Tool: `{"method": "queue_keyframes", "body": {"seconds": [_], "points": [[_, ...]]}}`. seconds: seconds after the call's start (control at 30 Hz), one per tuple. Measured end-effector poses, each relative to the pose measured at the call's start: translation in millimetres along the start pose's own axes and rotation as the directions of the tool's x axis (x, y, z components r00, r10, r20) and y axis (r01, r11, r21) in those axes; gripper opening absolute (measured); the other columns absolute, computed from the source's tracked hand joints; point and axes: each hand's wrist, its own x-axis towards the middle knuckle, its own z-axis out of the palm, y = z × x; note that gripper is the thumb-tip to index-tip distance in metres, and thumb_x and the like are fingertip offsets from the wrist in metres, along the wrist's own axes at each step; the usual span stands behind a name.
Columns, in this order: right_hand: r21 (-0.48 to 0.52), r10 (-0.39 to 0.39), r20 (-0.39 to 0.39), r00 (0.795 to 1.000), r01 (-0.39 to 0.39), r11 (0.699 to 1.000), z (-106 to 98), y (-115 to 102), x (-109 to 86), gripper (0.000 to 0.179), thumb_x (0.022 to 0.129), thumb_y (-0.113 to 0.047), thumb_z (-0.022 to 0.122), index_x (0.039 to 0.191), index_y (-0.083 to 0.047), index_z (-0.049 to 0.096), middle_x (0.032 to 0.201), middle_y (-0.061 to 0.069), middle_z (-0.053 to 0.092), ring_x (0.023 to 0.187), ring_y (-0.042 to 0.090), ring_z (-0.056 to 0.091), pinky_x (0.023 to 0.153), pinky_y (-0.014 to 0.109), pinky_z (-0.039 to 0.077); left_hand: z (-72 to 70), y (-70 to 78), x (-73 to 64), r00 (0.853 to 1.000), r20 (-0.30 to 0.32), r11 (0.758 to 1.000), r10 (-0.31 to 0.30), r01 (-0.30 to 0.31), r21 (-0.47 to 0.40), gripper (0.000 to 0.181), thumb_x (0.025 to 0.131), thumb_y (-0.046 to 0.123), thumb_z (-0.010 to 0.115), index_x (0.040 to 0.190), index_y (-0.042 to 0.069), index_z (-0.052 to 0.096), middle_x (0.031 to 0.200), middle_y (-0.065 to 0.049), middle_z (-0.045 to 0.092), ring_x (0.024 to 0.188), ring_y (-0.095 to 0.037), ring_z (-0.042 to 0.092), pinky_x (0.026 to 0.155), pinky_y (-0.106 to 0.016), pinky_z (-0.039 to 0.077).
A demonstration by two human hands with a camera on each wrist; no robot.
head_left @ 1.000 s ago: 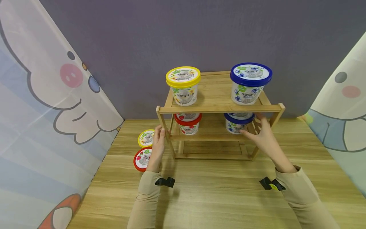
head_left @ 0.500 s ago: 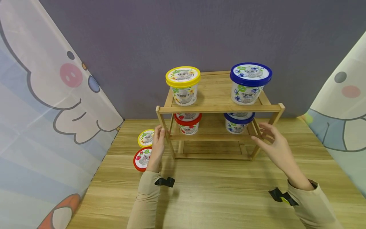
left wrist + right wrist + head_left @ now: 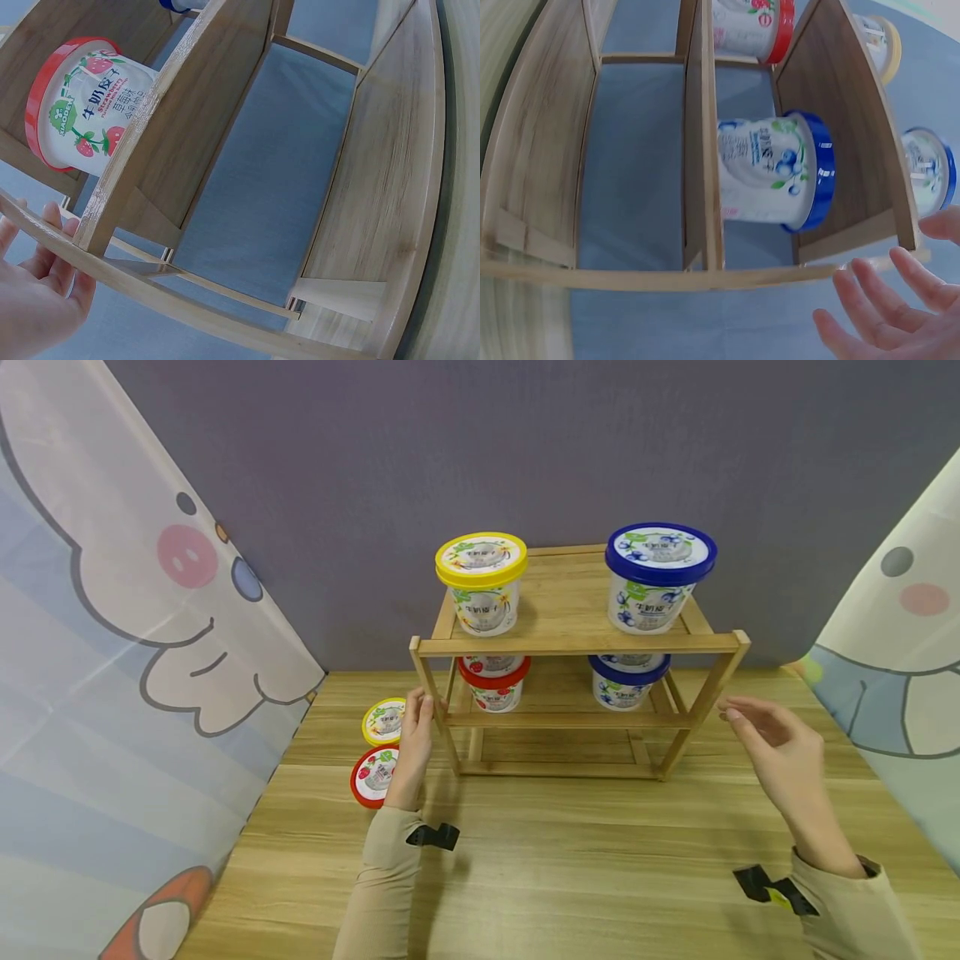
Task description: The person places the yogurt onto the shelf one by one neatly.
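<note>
A wooden tiered rack (image 3: 577,721) stands on the table. My left hand (image 3: 414,735) grips its left front post, fingers behind the post in the left wrist view. On the top board sit a yellow-lidded tub (image 3: 486,612) at left and a blue-lidded tub (image 3: 647,607) at right. The middle board holds a red-lidded strawberry tub (image 3: 97,105) at left and a blue-lidded blueberry tub (image 3: 769,169) at right. My right hand (image 3: 783,760) hovers just right of the rack's right post, fingers loosely bent, holding nothing.
A yellow-lidded tub (image 3: 382,721) and a red-lidded tub (image 3: 373,778) stand left of the rack, partly hidden by my left hand. The grey wall (image 3: 360,510) rises behind the rack. Cartoon-printed curtains (image 3: 135,710) flank the wooden table (image 3: 562,860).
My right hand has drawn away from the blue-lidded tub on the middle board, moving right past the post. The tub stays in place. My left hand has not moved.
</note>
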Motion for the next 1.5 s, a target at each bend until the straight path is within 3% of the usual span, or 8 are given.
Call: {"method": "queue_keyframes", "body": {"seconds": [0.27,0.47,0.63,0.8,0.87,1.0,1.27,1.5], "points": [[0.039,0.007,-0.013,1.0,-0.006,0.999,-4.2,12.8,7.2,0.018,0.09,-0.012,0.051,0.105,-0.008,0.059,0.089,-0.019,0.061,0.082,-0.004,0.057,0.071,0.006,0.041,6.5,17.3,-2.2,0.999,-0.014,0.999,-0.032,0.032,0.015,0.026,0.098,0.008,0.027,0.117,-0.009,0.033,0.095,-0.024,0.047,0.098,-0.041,0.043,0.081,-0.037,0.037],[0.171,-0.003,0.031,1.0,-0.002,0.985,-1.4,19.0,13.7,0.023,0.093,-0.015,0.045,0.111,-0.004,0.055,0.095,-0.014,0.06,0.085,-0.001,0.057,0.073,0.008,0.042,9.6,25.0,-3.7,0.999,-0.023,0.999,-0.042,0.043,0.027,0.023,0.098,0.008,0.027,0.114,-0.006,0.035,0.092,-0.016,0.049,0.094,-0.029,0.049,0.081,-0.037,0.037],[0.45,-0.055,0.093,0.994,0.007,0.893,5.4,25.5,22.2,0.031,0.094,-0.014,0.042,0.121,0.001,0.047,0.107,-0.004,0.053,0.096,0.004,0.053,0.077,0.01,0.042,9.5,25.4,-3.2,0.999,-0.026,0.999,-0.039,0.039,0.026,0.024,0.098,0.007,0.027,0.115,-0.007,0.035,0.091,-0.013,0.049,0.089,-0.019,0.05,0.081,-0.037,0.037],[0.544,-0.087,0.143,0.986,-0.005,0.839,12.7,29.4,27.9,0.033,0.095,-0.015,0.04,0.125,-0.003,0.044,0.11,-0.003,0.049,0.099,0.005,0.049,0.079,0.011,0.042,9.4,25.8,-3.8,0.999,-0.018,0.999,-0.027,0.027,0.025,0.023,0.098,0.008,0.027,0.114,-0.007,0.035,0.096,-0.031,0.044,0.096,-0.039,0.044,0.082,-0.038,0.035],[0.541,-0.091,0.162,0.983,-0.011,0.841,14.9,30.4,29.2,0.034,0.095,-0.016,0.039,0.126,-0.003,0.043,0.11,-0.005,0.052,0.099,0.006,0.048,0.078,0.011,0.042,9.2,25.4,-4.1,0.999,-0.014,0.999,-0.029,0.029,0.02,0.023,0.098,0.009,0.027,0.113,-0.006,0.036,0.099,-0.037,0.041,0.098,-0.046,0.04,0.083,-0.039,0.034],[0.526,-0.098,0.178,0.979,-0.01,0.851,18.9,31.0,31.7,0.035,0.095,-0.019,0.038,0.126,-0.003,0.045,0.104,-0.004,0.058,0.098,0.007,0.05,0.078,0.011,0.041,8.4,24.0,-4.9,0.999,-0.02,0.999,-0.04,0.041,0.029,0.023,0.098,0.011,0.027,0.113,-0.003,0.037,0.099,-0.035,0.042,0.098,-0.045,0.041,0.082,-0.037,0.037],[0.572,-0.12,0.182,0.976,-0.006,0.82,23.2,35.1,36.1,0.025,0.095,-0.016,0.037,0.114,-0.007,0.05,0.097,0.001,0.054,0.09,0.008,0.054,0.078,0.013,0.042,1.6,6.7,0.1,0.999,-0.027,0.999,-0.043,0.043,-0.003,0.029,0.098,0.017,0.031,0.116,-0.004,0.036,0.1,-0.028,0.047,0.097,-0.037,0.046,0.079,-0.031,0.039],[0.454,-0.14,0.221,0.965,0.025,0.89,18.8,40.2,38.9,0.02,0.096,-0.018,0.034,0.11,-0.014,0.047,0.098,-0.002,0.053,0.087,0.004,0.054,0.076,0.01,0.041,0.8,4.2,-4.0,0.997,-0.052,0.998,-0.057,0.057,0.01,0.033,0.096,0.024,0.036,0.117,-0.003,0.04,0.11,-0.033,0.048,0.104,-0.039,0.048,0.088,-0.038,0.037]]}}
